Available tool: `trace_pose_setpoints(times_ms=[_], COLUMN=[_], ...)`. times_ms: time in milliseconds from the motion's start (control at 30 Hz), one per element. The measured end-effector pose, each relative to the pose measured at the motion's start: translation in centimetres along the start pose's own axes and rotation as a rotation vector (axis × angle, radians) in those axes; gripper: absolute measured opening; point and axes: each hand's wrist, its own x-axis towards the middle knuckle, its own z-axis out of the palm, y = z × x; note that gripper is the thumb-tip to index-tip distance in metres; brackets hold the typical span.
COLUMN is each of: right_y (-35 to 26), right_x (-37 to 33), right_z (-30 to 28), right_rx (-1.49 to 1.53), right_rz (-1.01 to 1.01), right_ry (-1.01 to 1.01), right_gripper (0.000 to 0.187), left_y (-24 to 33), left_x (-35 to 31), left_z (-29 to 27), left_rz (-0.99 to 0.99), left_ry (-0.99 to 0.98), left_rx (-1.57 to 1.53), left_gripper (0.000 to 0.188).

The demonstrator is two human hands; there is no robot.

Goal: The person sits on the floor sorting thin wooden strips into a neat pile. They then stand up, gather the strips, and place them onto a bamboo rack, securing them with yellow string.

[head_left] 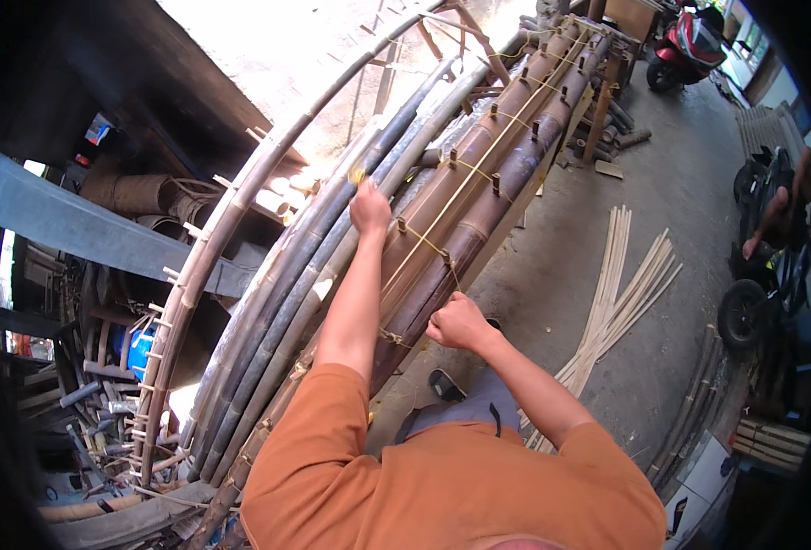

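My left hand (370,209) is closed and raised over the bamboo, with a small yellow bundle of cord (358,175) showing at its fingertips. Lower and to the right, my right hand (460,323) makes a fist at the outer side of a thick brown bamboo pole (428,286). A thin yellow cord (457,280) runs from that fist up toward a dark wooden peg (446,258). Similar pegs stand in pairs along this pole and its neighbour, with yellow cord strung across and lengthwise between them. My fingers hide how the cord is gripped.
Left of the work lie more long poles (306,240) and a curved bamboo piece with pegs (226,215). Pale split strips (607,302) lie on the floor to the right. Beyond are a red motorbike (694,41), another two-wheeler (744,312) and part of another person (777,220).
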Motion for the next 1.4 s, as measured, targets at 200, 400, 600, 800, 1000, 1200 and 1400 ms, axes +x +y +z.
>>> trace_pose_setpoints(times_ms=[200,400,600,800,1000,1200,1400], right_y=[-1.2,-5.5,-7.3,-18.8,-9.2,-9.4,-7.8], right_x=[-0.3,-4.1,-1.7,8.5,18.1,11.4,-1.2], right_z=[-0.7,0.5,1.6,0.0,0.8,-5.7,1.6], right_rx=[-0.038,0.630,2.347,1.178,-0.081,1.243,0.589], right_rz=[-0.020,0.174,0.947,0.162,0.140,-0.226,-0.257], right_ry=[-0.006,-0.262,0.064,0.101,-0.349,-0.553,-0.390], right_gripper=[0.027,0.035,0.021,0.034,0.079,0.039,0.043], left_y=[-4.7,-6.2,-4.6,-6.8,-6.2,-7.6,-6.0], left_x=[-1.9,-13.0,-21.1,-22.3,-20.5,-21.2,-20.1], left_z=[-3.2,-18.4,-18.3,-17.2,-17.9,-17.8,-17.5], left_rz=[0.090,-0.080,-0.204,0.140,-0.202,-0.275,-0.239], left_ry=[-0.218,-0.440,-0.447,-0.193,-0.470,-0.401,-0.344], left_rx=[0.118,0.109,0.183,0.315,0.058,0.065,-0.101], left_gripper=[0.045,0.039,0.026,0.026,0.034,0.033,0.030])
